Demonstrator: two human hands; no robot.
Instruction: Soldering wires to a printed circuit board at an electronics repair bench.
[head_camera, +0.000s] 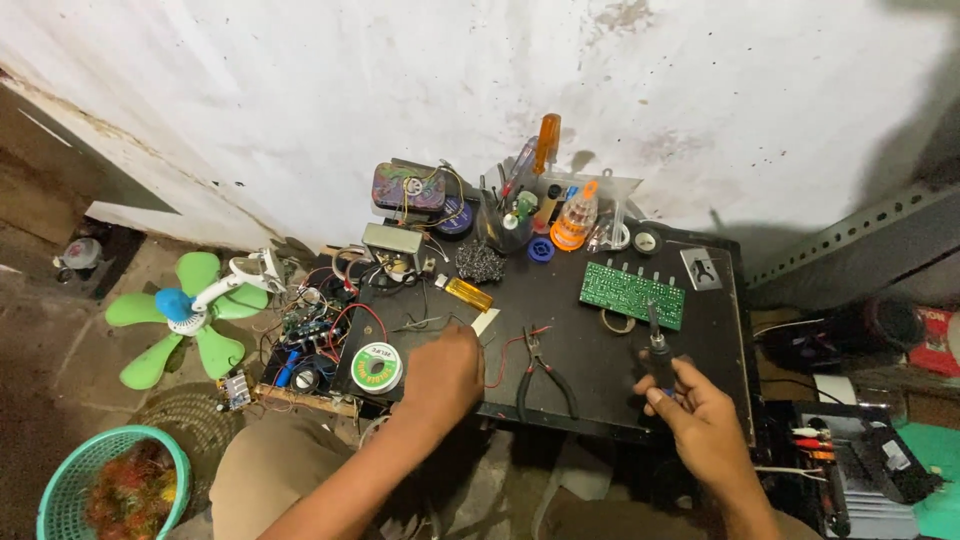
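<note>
My right hand (698, 415) grips a black soldering iron (656, 345), its tip pointing up toward a green circuit board (632, 293) on the black work surface (590, 325). My left hand (442, 372) rests closed on the surface, knuckles up, beside a spool of solder wire (376, 366); what it holds is hidden. Black-handled pliers (541, 375) and a thin red wire (512, 348) lie between my hands.
Against the stained wall (400, 90) stand a transformer (393, 247), an orange-handled screwdriver (546, 143) and small jars. An open board with wires (310, 335) and a green fan (185, 315) lie left. A teal basket (70, 480) sits bottom left, a connector box (850, 470) bottom right.
</note>
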